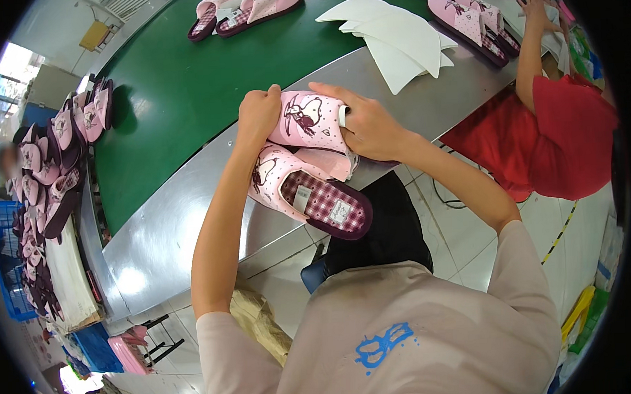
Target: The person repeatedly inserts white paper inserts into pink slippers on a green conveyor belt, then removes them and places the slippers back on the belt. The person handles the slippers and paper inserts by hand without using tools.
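Note:
Both my hands hold a pair of pink slippers over the metal edge of the conveyor table (189,202). My left hand (258,115) grips the left side of the upper pink slipper (311,120), which has a cartoon print on its top. My right hand (369,128) presses on its right side, fingers over the toe. Beneath it lies the second pink slipper (315,193), showing a plaid insole with a small label and a dark sole rim.
A green conveyor belt (184,83) carries more pink slippers (247,10). A stack of white card sheets (393,39) lies on the metal edge. A person in a red top (566,137) works at the right. Many slippers (53,159) pile at the left.

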`<state>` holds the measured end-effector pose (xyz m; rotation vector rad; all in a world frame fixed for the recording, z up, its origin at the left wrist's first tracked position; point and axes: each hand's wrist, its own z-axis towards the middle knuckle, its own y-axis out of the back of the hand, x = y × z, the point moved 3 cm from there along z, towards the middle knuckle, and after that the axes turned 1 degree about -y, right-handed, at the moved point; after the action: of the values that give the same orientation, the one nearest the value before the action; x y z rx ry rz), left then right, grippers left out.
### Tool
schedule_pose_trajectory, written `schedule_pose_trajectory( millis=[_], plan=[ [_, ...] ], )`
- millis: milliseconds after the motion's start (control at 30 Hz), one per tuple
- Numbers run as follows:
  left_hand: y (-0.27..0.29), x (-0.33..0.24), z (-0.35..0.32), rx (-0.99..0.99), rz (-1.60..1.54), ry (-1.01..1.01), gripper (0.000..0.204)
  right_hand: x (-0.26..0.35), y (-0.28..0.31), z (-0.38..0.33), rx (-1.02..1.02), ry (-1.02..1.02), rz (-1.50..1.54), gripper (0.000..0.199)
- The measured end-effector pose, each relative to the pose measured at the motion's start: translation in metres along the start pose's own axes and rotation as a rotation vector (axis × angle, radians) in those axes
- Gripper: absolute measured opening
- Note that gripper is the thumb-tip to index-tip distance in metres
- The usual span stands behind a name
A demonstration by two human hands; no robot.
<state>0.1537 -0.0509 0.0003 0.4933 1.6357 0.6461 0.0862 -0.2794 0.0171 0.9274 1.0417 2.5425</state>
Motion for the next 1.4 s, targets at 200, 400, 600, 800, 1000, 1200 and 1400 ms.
schedule_pose_trajectory(
  millis=[200,400,600,800,1000,1200,1400],
  plan=[
    [0.001,0.001,-0.001,0.014,-0.004,0.009,0.058,-0.003,0.001,-0.004,-0.018,0.077,-0.039,0.028],
    [-0.002,0.018,0.017,-0.055,-0.010,0.058,0.057,0.010,0.062,-0.042,-0.112,-0.224,0.168,0.047],
    [0.001,0.010,0.010,-0.032,0.033,0.021,0.055,0.008,0.057,-0.047,0.039,-0.381,-0.009,0.038],
    [0.001,0.004,0.007,0.006,0.059,0.054,0.057,-0.011,0.019,-0.010,0.014,-0.034,-0.253,0.023],
    [0.006,-0.010,-0.002,0.062,0.111,0.110,0.064,-0.026,-0.013,0.008,0.062,-0.030,-0.111,0.022],
    [0.005,-0.010,-0.001,0.073,0.154,0.095,0.066,-0.027,-0.016,0.013,0.038,-0.028,-0.063,0.020],
    [0.007,-0.005,-0.002,0.018,0.126,0.049,0.061,-0.004,0.011,-0.002,-0.094,-0.124,0.014,0.016]
  ],
)
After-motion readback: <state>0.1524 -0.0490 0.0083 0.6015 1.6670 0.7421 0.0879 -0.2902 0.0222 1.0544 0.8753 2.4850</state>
